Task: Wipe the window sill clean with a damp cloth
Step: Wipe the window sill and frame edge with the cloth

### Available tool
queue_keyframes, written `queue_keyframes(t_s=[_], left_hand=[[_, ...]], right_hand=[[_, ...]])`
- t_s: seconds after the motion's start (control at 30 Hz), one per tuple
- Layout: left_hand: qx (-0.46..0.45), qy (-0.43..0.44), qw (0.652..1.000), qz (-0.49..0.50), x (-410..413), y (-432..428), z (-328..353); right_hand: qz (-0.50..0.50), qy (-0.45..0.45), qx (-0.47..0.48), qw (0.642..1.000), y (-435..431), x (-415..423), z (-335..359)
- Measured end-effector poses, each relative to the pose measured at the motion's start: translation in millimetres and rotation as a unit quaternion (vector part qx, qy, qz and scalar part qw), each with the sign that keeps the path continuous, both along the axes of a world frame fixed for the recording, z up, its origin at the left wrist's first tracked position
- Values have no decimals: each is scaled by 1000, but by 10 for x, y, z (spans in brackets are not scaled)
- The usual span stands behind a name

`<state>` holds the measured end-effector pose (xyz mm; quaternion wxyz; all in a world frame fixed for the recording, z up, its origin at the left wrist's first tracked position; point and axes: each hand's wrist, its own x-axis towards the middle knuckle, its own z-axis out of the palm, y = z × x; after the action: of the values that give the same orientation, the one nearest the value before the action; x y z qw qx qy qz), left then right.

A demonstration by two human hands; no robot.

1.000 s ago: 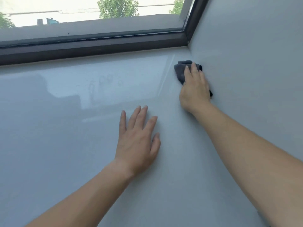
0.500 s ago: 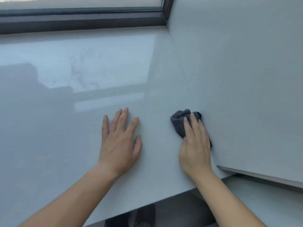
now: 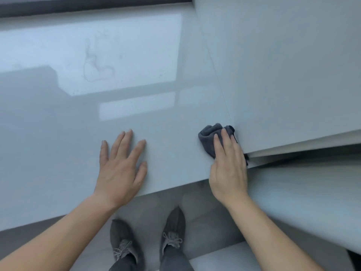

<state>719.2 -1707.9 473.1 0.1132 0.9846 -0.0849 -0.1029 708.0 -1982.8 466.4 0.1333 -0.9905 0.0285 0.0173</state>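
The right hand [image 3: 227, 169] presses flat on the crumpled dark grey cloth [image 3: 208, 136] at the near right corner of the shiny pale window sill [image 3: 175, 124]; the left hand [image 3: 121, 169] lies spread. Pulling nearer could drop the cloth off the edge

Your single view: head-worn wide-angle, looking forward and steeply down, close above surface [image 3: 156, 124]. Beyond right grip [image 3: 227, 165], window frame [image 3: 78, 6] at top edge; near side of left grip [image 3: 121, 169], your shoes [image 3: 173, 229].

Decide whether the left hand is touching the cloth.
Apart. The head view shows bare sill between the left hand and the cloth under the right hand.
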Motion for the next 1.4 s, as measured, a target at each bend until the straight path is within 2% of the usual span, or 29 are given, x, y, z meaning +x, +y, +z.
queue_keyframes(t_s=[0.3,0.5,0.63,0.8,0.87,0.93,1.0,1.07,1.17,1.3,1.4], left_hand=[[-11,1,999,49,-291,630,8],[-76,-11,997,-4,-452,1156,-23],[-142,-36,989,10,-505,1347,64],[-180,-10,983,43,-584,1366,189],[-191,16,981,33,-575,1231,245],[-189,48,980,30,-552,1038,300],[-169,73,982,45,-493,863,336],[-142,94,982,78,-413,751,362],[-128,124,975,129,-325,642,390],[-198,189,939,210,-278,550,395],[-295,204,895,266,-326,594,468]], right_hand=[[-54,-8,73,996,236,-459,-17],[85,-6,92,992,1151,-750,-46],[170,18,112,979,1792,-864,-71],[217,29,173,960,1825,-810,37],[203,61,241,947,1737,-755,175],[143,108,333,926,1690,-709,303],[67,109,383,915,1660,-643,375],[27,63,326,943,1604,-568,365],[45,42,179,982,1532,-517,297],[100,119,181,971,1573,-476,327],[82,190,241,948,1567,-370,460]])
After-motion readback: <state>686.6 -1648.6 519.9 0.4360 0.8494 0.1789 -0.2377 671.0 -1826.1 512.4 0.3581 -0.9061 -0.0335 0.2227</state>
